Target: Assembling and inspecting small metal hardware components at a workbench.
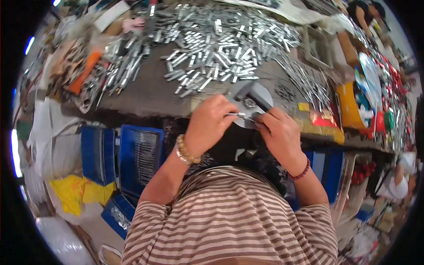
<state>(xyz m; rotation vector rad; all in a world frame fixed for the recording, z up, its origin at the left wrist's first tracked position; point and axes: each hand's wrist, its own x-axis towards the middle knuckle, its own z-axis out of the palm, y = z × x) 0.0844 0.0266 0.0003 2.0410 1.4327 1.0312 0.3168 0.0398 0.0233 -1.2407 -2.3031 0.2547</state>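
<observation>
Held out over the front edge of the workbench (168, 99), my left hand (211, 121) pinches a slim shiny metal rod (236, 114) with a thicker bit near its tip. My right hand (281, 134) is closed at the rod's other side, its fingertips on a thin dark piece too small to name. Just beyond the fingers lies a dark hammer-shaped tool (254, 94) on a rounded grey plate (265, 91). A small round metal part (249, 103) sits beside it. My palms and the inner fingertips are hidden.
Short silver metal pieces (212, 53) are heaped across the bench. Long thin rods (304, 81) lie at the right, near a yellow container (351, 106). An orange-handled tool (86, 70) is at the left. Blue bins (121, 159) with metal parts stand below the bench edge.
</observation>
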